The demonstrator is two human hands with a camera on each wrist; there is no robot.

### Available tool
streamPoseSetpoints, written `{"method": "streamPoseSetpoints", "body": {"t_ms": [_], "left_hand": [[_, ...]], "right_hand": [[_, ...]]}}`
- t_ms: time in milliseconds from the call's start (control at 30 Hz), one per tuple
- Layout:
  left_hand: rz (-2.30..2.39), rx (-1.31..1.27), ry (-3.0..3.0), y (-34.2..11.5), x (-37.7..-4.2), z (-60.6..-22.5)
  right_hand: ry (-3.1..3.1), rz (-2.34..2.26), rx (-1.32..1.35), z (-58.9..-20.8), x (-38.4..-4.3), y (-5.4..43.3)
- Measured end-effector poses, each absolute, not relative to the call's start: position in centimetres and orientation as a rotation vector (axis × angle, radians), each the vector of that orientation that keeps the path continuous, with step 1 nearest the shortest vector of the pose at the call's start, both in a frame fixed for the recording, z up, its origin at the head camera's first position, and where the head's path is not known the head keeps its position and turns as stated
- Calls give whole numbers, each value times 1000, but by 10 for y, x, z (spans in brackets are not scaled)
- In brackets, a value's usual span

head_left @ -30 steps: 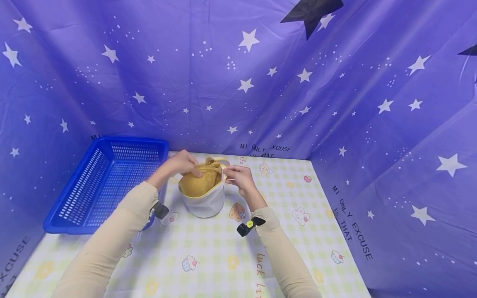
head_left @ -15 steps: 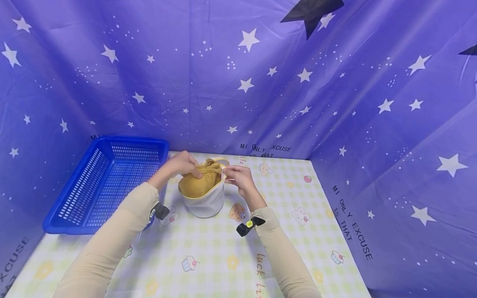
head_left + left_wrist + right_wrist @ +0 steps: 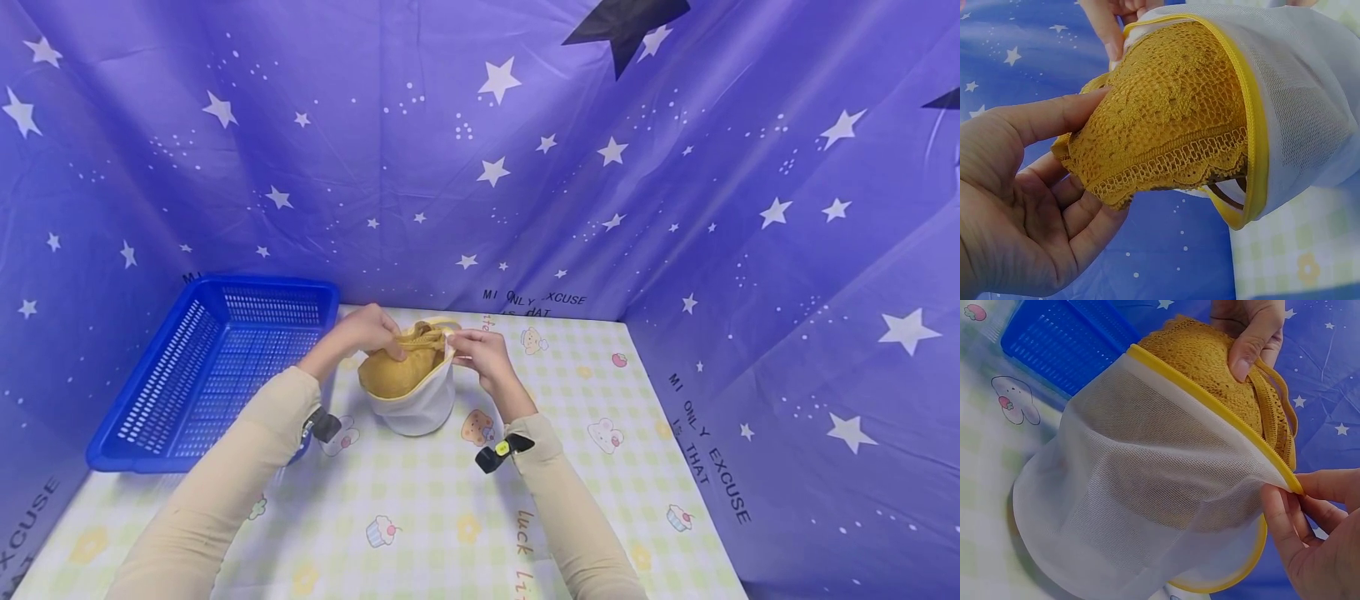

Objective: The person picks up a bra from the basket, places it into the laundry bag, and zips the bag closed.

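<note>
A mustard-yellow lace bra (image 3: 1166, 94) sits partly inside a white mesh laundry bag (image 3: 1116, 469) with a yellow zipper rim, and its upper part sticks out of the mouth. My left hand (image 3: 371, 329) pinches the bra between thumb and fingers at the bag's opening. Straps bunch beside the left thumb in the right wrist view. My right hand (image 3: 483, 358) pinches the yellow zippered edge at the right side of the mouth. The bag stands on the table, its mouth tilted toward the left. Through the mesh the bra's lower part shows as a dark shape.
A blue plastic basket (image 3: 183, 454) with slotted walls stands to the left of the bag. The table wears a green-and-white checked cloth (image 3: 570, 517) with cartoon prints. Purple starry curtains (image 3: 420, 150) hang behind the table and along its sides.
My right hand has lifted slightly with the bag's edge, and the bag has shifted a little. The straps at the opening lie slightly lower. My left hand keeps its hold on the bra.
</note>
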State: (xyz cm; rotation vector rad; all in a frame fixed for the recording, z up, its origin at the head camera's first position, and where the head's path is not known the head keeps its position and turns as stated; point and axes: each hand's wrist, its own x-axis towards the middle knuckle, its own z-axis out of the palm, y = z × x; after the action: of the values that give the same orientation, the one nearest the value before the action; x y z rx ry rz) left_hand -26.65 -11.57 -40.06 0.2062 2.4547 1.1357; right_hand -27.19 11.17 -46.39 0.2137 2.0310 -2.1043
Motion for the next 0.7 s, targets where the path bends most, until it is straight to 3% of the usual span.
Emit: {"method": "streamPoseSetpoints", "body": {"t_ms": [700], "left_hand": [[1087,211,2488,-110,-266,-409]], "right_hand": [[2042,-2089,221,-465,-272,114]]}}
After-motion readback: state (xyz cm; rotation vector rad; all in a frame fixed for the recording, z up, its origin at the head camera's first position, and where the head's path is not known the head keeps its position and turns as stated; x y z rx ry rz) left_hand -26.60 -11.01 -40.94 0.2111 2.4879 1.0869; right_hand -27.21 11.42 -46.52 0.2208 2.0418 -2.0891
